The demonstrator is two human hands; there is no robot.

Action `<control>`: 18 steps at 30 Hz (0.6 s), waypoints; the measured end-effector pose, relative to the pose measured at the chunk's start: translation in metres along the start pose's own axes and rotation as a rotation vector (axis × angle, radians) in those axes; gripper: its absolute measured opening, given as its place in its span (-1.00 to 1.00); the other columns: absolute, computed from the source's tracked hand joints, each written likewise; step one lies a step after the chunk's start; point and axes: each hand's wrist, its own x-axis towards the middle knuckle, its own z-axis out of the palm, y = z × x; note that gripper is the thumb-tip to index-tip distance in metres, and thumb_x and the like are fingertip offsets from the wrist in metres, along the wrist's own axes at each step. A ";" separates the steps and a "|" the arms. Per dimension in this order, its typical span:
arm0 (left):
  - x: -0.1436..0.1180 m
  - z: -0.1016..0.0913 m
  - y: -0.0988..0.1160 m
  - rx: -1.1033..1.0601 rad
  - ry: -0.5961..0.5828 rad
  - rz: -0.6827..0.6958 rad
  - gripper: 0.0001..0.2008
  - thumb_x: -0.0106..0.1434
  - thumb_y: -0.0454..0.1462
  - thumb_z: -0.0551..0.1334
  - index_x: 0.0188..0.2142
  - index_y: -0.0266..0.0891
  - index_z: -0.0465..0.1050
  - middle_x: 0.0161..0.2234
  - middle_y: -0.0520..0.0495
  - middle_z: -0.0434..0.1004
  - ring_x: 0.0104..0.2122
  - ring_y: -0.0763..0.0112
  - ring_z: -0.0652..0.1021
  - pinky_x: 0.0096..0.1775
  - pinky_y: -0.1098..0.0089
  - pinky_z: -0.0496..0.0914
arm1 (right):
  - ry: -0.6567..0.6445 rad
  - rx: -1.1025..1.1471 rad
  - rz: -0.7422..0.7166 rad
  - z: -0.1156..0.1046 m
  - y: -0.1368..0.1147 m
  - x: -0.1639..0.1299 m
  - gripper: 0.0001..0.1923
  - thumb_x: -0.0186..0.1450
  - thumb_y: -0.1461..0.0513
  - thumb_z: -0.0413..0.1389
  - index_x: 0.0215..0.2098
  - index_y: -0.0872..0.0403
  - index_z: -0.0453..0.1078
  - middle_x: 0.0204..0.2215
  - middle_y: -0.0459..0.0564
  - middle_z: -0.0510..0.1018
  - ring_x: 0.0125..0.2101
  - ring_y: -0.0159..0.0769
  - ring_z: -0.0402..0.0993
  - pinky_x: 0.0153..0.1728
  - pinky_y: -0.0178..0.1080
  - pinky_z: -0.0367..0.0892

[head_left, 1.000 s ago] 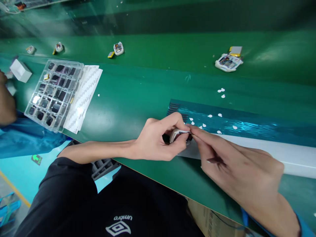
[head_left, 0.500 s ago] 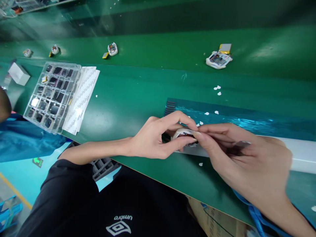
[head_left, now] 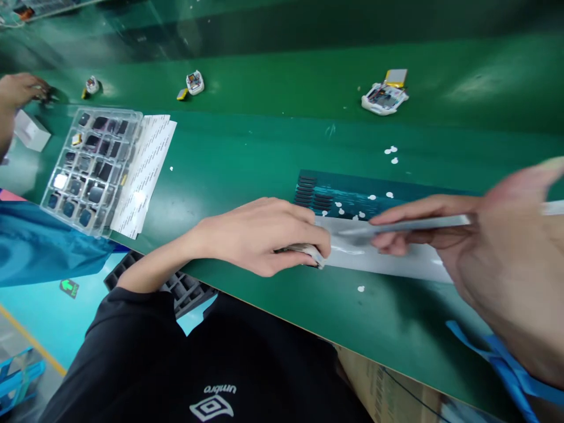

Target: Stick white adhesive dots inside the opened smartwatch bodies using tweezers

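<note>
My left hand (head_left: 259,235) lies palm down on the green bench, fingers closed over a small white device (head_left: 307,252) that peeks out at the fingertips. My right hand (head_left: 497,247) is raised at the right, blurred, pinching a thin grey tool like tweezers (head_left: 409,224) that points left toward the device. Under both lies a long white strip (head_left: 388,261) beside a shiny blue sheet (head_left: 352,191) dotted with small white discs.
A clear compartment tray (head_left: 90,167) of dark parts sits at the left on white label sheets (head_left: 147,170). Small white devices (head_left: 195,81) and an opened one (head_left: 384,97) lie on the far belt. Another person's hand (head_left: 17,88) reaches in at far left.
My right hand has pulled away from the device to the right and up, carrying the tool. My left hand has turned palm down and pressed the device onto the bench.
</note>
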 end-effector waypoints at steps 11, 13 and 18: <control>-0.001 0.008 -0.004 0.359 -0.102 -0.017 -0.78 0.52 -0.28 0.12 0.05 -0.16 0.50 -0.03 -0.10 0.67 0.04 0.28 0.63 -0.41 0.32 0.25 | -0.330 -0.143 0.058 -0.006 0.019 0.011 -0.60 0.24 -0.13 0.31 -0.51 -0.02 0.62 -0.56 0.01 0.66 -0.60 -0.20 0.63 -0.59 -0.30 0.55; 0.000 0.009 -0.004 0.359 -0.096 0.003 -0.80 0.51 -0.29 0.13 0.03 -0.16 0.50 -0.05 -0.08 0.68 0.08 0.28 0.61 -0.42 0.32 0.24 | -0.341 -0.127 0.097 -0.003 0.018 0.009 -0.57 0.22 -0.17 0.32 -0.49 -0.01 0.63 -0.55 0.03 0.67 -0.58 -0.18 0.64 -0.56 -0.28 0.58; 0.000 0.010 -0.004 0.358 -0.100 -0.006 -0.81 0.51 -0.30 0.13 0.02 -0.17 0.49 -0.11 -0.09 0.69 0.11 0.26 0.61 -0.43 0.32 0.22 | -0.374 -0.105 0.103 0.000 0.015 0.009 -0.53 0.22 -0.21 0.31 -0.48 -0.02 0.65 -0.53 0.04 0.68 -0.57 -0.22 0.64 -0.56 -0.29 0.58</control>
